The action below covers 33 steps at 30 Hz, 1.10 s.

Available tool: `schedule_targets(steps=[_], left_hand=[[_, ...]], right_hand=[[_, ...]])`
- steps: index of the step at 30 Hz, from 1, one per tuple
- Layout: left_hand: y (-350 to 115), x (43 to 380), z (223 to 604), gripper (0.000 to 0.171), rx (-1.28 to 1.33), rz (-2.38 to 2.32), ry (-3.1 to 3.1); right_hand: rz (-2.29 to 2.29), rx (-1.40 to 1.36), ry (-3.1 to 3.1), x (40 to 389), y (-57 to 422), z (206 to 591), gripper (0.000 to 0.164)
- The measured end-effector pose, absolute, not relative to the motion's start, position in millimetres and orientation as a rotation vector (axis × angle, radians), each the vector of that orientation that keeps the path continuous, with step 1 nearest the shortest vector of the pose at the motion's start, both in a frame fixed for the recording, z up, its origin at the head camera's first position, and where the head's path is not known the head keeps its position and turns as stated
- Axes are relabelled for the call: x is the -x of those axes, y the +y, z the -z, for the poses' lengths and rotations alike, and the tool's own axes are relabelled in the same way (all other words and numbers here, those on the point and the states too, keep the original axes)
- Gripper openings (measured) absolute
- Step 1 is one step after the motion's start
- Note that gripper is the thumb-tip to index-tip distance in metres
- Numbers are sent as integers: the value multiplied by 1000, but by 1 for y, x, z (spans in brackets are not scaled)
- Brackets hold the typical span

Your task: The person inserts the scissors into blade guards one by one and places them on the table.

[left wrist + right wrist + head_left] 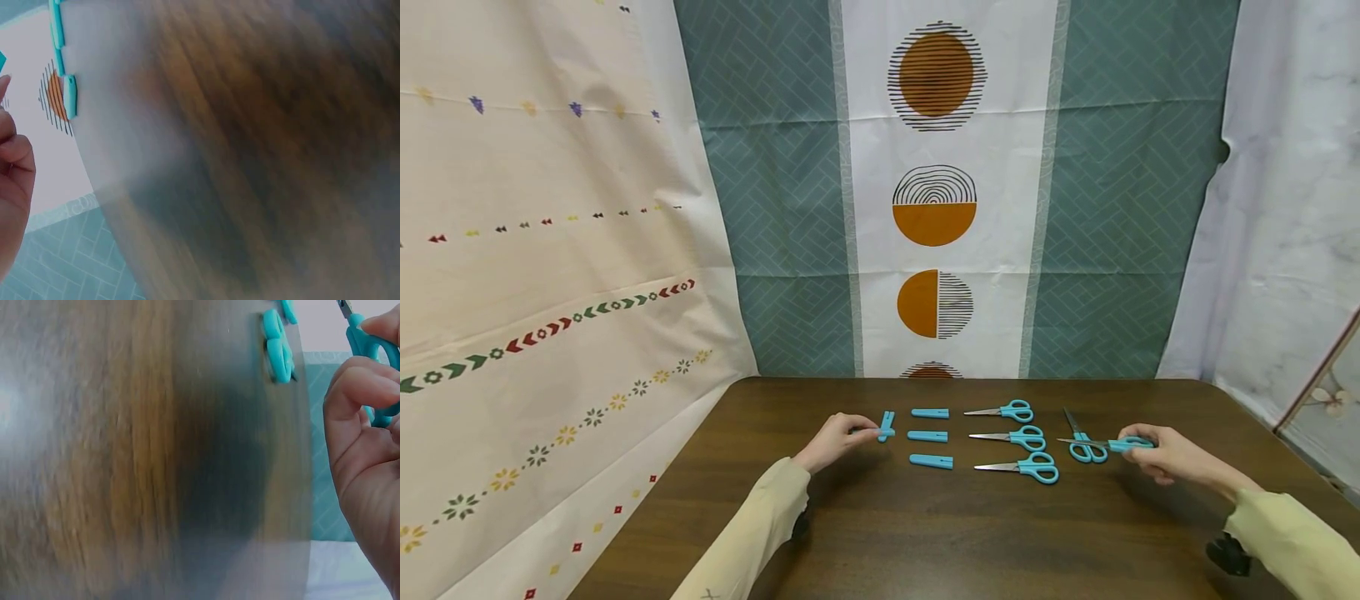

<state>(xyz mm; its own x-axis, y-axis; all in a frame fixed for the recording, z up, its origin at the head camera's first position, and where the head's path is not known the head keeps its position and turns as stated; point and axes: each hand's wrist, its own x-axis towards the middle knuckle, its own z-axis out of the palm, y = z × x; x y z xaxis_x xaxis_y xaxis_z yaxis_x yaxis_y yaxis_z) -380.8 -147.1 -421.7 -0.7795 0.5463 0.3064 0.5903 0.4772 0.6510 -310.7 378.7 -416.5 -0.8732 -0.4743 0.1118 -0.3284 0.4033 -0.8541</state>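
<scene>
One left hand (838,440) pinches a slim turquoise plastic cap (888,432) | right hand (1172,457), well apart at three o'clock, grips turquoise-handled metal scissors (1126,445) by the handle, pointing toward nine | both likely light, stiff, smooth; best held by cap's sides, scissors' handle | three matching scissors (1018,437) lie farther toward nine, on a brown wooden table (970,533)

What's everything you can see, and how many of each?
Table: 1, dark brown, lower middle
Scissors: 5, light blue and grey, four on the table, one held
Caps: 5, light blue, four on the table, one held
Patterned cloth: 1, teal, white and orange, behind
Cream cloth: 1, cream with colourful shapes, left
Marbled cloth: 1, whitish, right
Sleeves: 2, pale yellow, lower left and right
Left grip: 1, bare, pinching a cap
Right grip: 1, bare, holding scissors
</scene>
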Motion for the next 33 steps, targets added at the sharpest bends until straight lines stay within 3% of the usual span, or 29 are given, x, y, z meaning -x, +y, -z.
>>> schedule_targets(steps=[11,22,33], left_hand=[[-128,349,383,15,1109,1315,-2551],[-118,348,383,13,1152,1476,-2531],[-114,346,380,16,1163,1486,-2504]], right_hand=[[1556,648,2597,312,353,405,20],[1832,728,2309,320,338,407,12],[1861,721,2254,324,322,407,22]])
